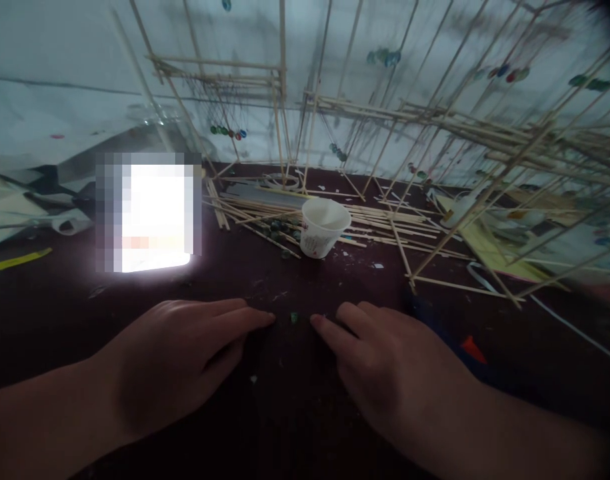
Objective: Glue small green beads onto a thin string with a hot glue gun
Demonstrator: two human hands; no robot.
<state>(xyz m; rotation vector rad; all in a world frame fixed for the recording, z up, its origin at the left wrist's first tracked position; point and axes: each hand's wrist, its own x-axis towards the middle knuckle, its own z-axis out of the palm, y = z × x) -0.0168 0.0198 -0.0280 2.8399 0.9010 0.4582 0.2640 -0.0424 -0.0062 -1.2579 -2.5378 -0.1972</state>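
Note:
A small green marble (294,318) lies by itself on the dark table, in the gap between my two hands. My left hand (199,347) rests to its left, index finger stretched toward it and thumb below; it is open and holds nothing I can see. To the right of the marble is my right hand (385,353), open too, its index finger pointing in and the other fingers partly bent. Neither fingertip touches the marble. Beyond it stands a white paper cup (322,230), upright, with several dark green marbles (277,232) on the table just left of it.
Thin wooden sticks (385,215) lie loose behind the cup. Stick frames (279,70) with marbles hanging on threads (227,132) rise at the back and right. A bright pixelated block (157,213) is at left, near a yellow strip (19,259). An orange-red piece (473,349) lies at right.

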